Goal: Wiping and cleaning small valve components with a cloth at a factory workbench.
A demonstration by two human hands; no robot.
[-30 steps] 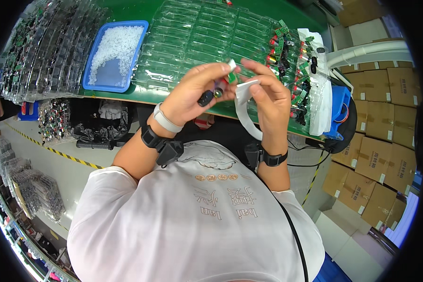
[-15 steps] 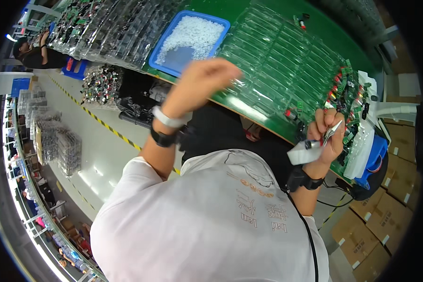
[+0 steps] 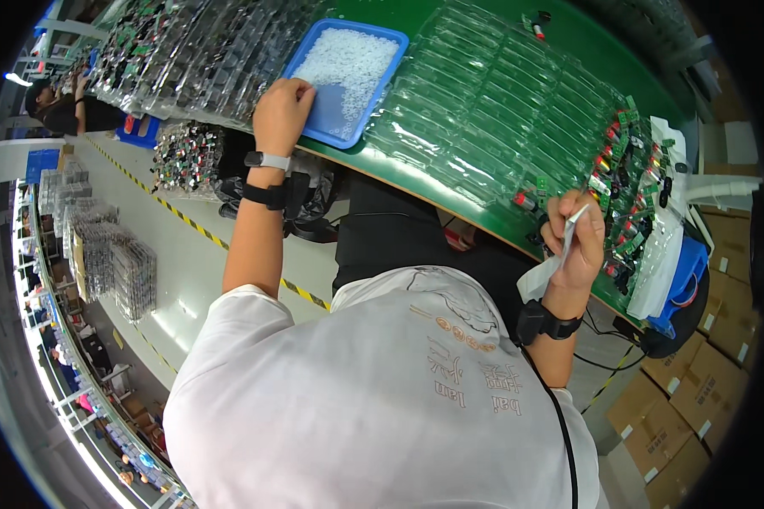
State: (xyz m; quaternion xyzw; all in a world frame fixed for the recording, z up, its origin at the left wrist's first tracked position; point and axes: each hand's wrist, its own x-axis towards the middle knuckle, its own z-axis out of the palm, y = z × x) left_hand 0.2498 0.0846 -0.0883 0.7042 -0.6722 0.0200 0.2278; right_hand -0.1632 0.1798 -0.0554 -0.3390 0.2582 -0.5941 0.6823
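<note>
My left hand (image 3: pixel 282 114) is at the left edge of a blue tray (image 3: pixel 380 106) of small white pieces (image 3: pixel 348 58). Its fingers are curled together over the tray's rim, and whatever they may pinch is hidden. Beside the near right part of the green table, my right hand (image 3: pixel 581 242) is raised with its fingers closed round a white strip (image 3: pixel 539 278). One end of the strip hangs below the palm, and a pointed end shows between thumb and fingers. Close beyond this hand lies a red-and-black cylindrical part (image 3: pixel 526 201).
Clear plastic trays with long slots (image 3: pixel 492 110) cover the table's middle. Small circuit boards with wires (image 3: pixel 624 182) lie in a heap at right. Stacked clear trays (image 3: pixel 204 59) stand at left. Cardboard boxes (image 3: pixel 709 386) are at far right; a co-worker (image 3: pixel 68 110) is at far left.
My left hand has swung left and down from above the tray's near right side to its left edge. My right hand stays near its place; the dark cylinder seen by it is out of sight.
</note>
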